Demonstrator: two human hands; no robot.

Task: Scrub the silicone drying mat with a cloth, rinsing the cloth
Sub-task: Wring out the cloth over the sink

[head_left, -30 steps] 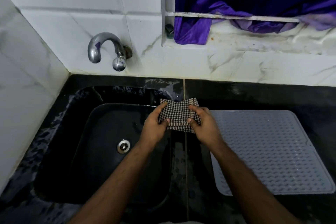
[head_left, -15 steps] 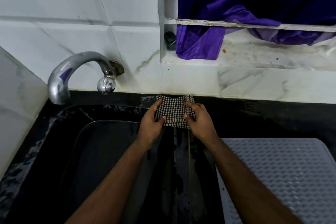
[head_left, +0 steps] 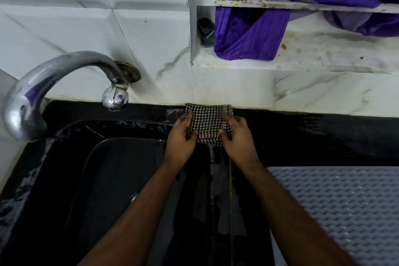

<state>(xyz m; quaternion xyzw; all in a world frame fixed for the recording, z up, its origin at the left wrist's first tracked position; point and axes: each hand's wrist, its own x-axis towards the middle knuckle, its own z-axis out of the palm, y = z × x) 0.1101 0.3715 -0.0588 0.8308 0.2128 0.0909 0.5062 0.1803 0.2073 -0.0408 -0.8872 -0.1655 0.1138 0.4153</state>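
Note:
A small black-and-white checked cloth (head_left: 207,123) is folded and held at the back of the black counter, against the white wall. My left hand (head_left: 181,138) pinches its left edge with thumb on top. My right hand (head_left: 237,138) pinches its right edge the same way. The grey silicone drying mat (head_left: 345,207) with a raised wavy pattern lies on the counter at the lower right, apart from both hands.
A chrome tap (head_left: 54,84) curves out from the tiled wall at left, over the black sink basin (head_left: 108,179); no water runs. The sink drain (head_left: 133,197) peeks out beside my left forearm. A purple cloth (head_left: 250,34) hangs on the window ledge above.
Both hands carried the cloth farther back toward the wall. The view moved closer and tilted up, so the tap looms larger and less of the mat shows.

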